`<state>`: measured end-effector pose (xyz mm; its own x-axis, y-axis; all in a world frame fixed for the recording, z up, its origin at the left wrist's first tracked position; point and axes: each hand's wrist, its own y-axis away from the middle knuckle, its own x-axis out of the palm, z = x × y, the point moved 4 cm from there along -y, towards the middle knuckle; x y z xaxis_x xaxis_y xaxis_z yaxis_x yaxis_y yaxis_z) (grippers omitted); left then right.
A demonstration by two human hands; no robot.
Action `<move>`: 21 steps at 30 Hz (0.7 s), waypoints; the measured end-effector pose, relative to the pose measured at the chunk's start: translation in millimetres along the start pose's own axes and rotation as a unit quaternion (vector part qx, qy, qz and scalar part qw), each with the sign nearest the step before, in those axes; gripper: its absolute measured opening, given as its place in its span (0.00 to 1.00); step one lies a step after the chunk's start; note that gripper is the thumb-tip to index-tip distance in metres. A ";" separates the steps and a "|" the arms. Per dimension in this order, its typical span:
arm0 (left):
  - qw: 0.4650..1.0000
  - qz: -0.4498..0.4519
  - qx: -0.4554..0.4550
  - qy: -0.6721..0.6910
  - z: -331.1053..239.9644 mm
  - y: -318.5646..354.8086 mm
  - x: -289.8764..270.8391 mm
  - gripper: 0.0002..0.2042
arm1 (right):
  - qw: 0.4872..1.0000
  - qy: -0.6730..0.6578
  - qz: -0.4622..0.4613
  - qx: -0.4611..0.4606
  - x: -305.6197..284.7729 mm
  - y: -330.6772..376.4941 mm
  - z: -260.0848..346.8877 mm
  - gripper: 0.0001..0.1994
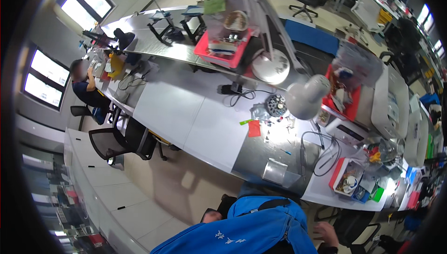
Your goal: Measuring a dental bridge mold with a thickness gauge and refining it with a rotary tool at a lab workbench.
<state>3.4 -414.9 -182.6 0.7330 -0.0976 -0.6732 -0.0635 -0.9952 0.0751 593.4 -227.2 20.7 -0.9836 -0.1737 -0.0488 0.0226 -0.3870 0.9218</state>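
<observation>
Blue fabric with a zip and small white marks, looking like a jacket (242, 228), fills the lower middle and covers most of my body. Only a small part of my left hand (213, 216) shows past its left edge, by a dark object (226, 203); its fingers are hidden. To the right of the fabric hangs my right hand (326, 233), slightly blurred, its fingers loosely apart and nothing visible in them. It is off the table, beside a dark chair (356, 228).
Ahead stands a long white worktable (205, 114) with a metal plate (251, 158), a lamp (307, 96), a round tool holder (276, 105) and red bins (223, 54). An empty office chair (122, 140) stands left. Another person (88, 89) sits at the far left bench.
</observation>
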 end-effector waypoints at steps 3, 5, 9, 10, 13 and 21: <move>0.749 -0.182 -0.480 0.419 12.1 -76.0 -83.2 0.09 | 0.991 -0.126 0.037 -0.015 25.2 68.0 129.4 0.28; 0.748 -0.235 -0.437 0.440 -11.4 -145.1 -157.6 0.07 | 0.993 -0.064 0.055 -0.079 43.7 116.8 195.0 0.33; 0.488 -0.440 -0.193 0.729 -83.8 -228.8 -277.1 0.06 | 0.922 -0.096 0.115 -0.358 26.2 147.5 245.4 0.24; 0.424 -0.498 -0.125 0.746 -97.3 -232.5 -296.3 0.07 | 0.886 -0.086 0.115 -0.440 5.3 142.4 246.0 0.20; 0.512 -0.485 -0.035 0.708 -93.6 -243.7 -319.9 0.08 | 0.785 -0.303 0.025 -0.540 -33.7 100.8 252.1 0.22; 0.776 -0.273 -0.160 0.546 -137.3 -417.5 -371.5 0.26 | 0.853 -0.170 0.015 -0.494 127.5 55.6 298.6 0.09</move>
<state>-149.5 38.6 137.1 0.7399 0.5795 0.3417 0.5017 -0.8136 0.2938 415.8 -0.4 180.5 -0.9712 0.0109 0.2381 0.0232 -0.9899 0.1398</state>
